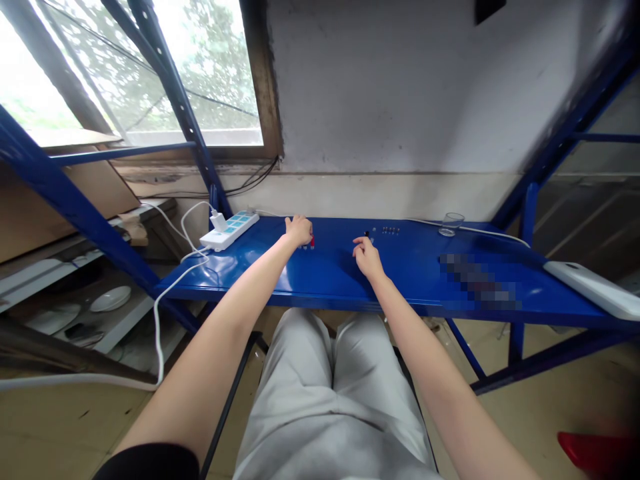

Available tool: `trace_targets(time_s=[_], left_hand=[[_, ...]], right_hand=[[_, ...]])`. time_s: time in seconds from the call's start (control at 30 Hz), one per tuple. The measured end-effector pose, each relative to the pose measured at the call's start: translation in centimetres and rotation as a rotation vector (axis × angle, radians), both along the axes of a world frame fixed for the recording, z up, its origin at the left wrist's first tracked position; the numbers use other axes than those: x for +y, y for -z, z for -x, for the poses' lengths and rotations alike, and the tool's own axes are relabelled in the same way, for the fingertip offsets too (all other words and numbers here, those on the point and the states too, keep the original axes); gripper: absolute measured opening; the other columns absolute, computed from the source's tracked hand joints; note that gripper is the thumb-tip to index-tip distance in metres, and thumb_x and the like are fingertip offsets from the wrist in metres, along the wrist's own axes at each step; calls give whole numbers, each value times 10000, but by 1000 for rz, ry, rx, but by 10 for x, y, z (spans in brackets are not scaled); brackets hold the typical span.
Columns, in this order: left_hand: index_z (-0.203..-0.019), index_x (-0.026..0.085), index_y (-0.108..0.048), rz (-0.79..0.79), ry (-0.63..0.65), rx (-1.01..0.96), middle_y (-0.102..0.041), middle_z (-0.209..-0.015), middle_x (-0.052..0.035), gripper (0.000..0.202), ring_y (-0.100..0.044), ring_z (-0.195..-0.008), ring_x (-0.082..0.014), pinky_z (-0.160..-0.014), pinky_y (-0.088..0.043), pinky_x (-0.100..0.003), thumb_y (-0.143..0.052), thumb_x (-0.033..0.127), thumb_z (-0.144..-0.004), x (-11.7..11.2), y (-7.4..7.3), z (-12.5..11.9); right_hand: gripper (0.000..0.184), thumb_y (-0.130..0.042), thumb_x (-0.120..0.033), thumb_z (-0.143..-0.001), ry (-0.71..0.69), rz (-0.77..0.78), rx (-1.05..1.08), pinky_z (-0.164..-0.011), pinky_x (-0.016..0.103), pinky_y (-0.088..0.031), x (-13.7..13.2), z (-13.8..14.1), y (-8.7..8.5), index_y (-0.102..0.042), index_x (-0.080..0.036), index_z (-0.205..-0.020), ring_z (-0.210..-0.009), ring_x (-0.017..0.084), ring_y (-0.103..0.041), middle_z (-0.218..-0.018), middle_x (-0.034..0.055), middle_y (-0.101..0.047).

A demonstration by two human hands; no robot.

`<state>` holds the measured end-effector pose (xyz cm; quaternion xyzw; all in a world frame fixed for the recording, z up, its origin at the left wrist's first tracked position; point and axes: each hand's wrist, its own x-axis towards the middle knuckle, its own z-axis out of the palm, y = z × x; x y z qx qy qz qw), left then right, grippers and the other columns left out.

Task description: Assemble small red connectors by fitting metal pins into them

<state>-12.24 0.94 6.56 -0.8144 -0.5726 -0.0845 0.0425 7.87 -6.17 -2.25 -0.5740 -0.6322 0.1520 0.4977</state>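
My left hand point(299, 230) is over the left half of the blue tabletop point(330, 280), back of the hand up and fingers curled down. A small red piece point(313, 242) shows at its right edge, with a few tiny metallic pieces point(303, 247) just below. What the left fingers hold, if anything, is hidden. Right of the middle, my right hand point(368, 257) hovers low with loosely bent, parted fingers and nothing visible in them. A small black piece point(367, 233) lies just beyond its fingertips. Several small shiny pieces point(391, 230) stand in rows farther right.
A white power strip point(231, 230) with a plugged-in charger sits at the table's left end, its cable hanging down. To the right are a clear glass point(451, 225), a blurred-out object point(477, 280) and a white slab-like item point(595, 287). Blue frame posts flank the table.
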Motion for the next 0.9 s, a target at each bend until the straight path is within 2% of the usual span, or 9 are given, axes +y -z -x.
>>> trace_targets(time_s=[0.1,0.2,0.33,0.43,0.5,0.6,0.73,0.9], left_hand=[[-900,177,-665,-4,-4,3,-546,-1115,-126,208,-413,-1118,-308,-946,-268,-493,-609,254,-715,0,-1,1],[-952,165,-642,-101,43,-55,-556,-1100,-125,222,-442,-1086,-299,-926,-284,-488,-550,239,-763,-3,-3,-1],[-1007,156,-610,-250,275,-137,-570,-1068,-115,259,-475,-1049,-267,-907,-321,-445,-426,215,-834,-15,-5,-14],[-1029,142,-599,-207,502,-99,-581,-1037,-113,287,-499,-1018,-237,-889,-365,-379,-391,217,-847,-24,1,-33],[-1077,133,-578,-173,572,-81,-567,-1091,-120,312,-499,-1029,-228,-894,-377,-355,-391,218,-842,-28,11,-48],[-1244,135,-462,-101,565,-112,-487,-1260,-130,414,-443,-1143,-234,-940,-364,-358,-378,238,-851,-30,33,-69],[-1394,191,-246,55,388,-187,-328,-1418,-123,542,-353,-1248,-278,-969,-337,-443,-338,278,-867,-25,60,-94],[-1437,238,-83,65,309,-319,-274,-1451,-110,634,-330,-1260,-293,-965,-320,-488,-335,268,-857,-18,71,-120]], right_hand=[[249,-343,-212,-762,61,-32,20,-627,281,-387,-1,-1,-2,-540,-209,-915,-606,163,-527,-688,21,-607],[222,-331,-211,-752,228,-97,86,-637,283,-387,-3,-6,-4,-547,-208,-803,-629,168,-527,-683,24,-595],[200,-327,-203,-733,427,-202,243,-673,281,-392,-4,-13,-8,-527,-201,-741,-654,164,-526,-648,14,-564],[180,-334,-187,-714,493,-258,352,-699,274,-392,-5,-16,-11,-513,-197,-730,-666,154,-523,-647,5,-556],[184,-327,-173,-708,519,-274,412,-709,272,-391,-5,-17,-12,-509,-195,-726,-668,149,-521,-645,3,-554],[195,-315,-158,-705,536,-276,479,-718,270,-389,-5,-18,-12,-506,-193,-721,-667,143,-521,-641,0,-553],[200,-304,-162,-705,532,-246,493,-718,270,-394,-4,-18,-11,-500,-197,-722,-673,144,-525,-659,5,-559],[208,-285,-187,-718,488,-194,392,-722,275,-409,-3,-18,-9,-489,-204,-760,-702,157,-541,-702,27,-579]])
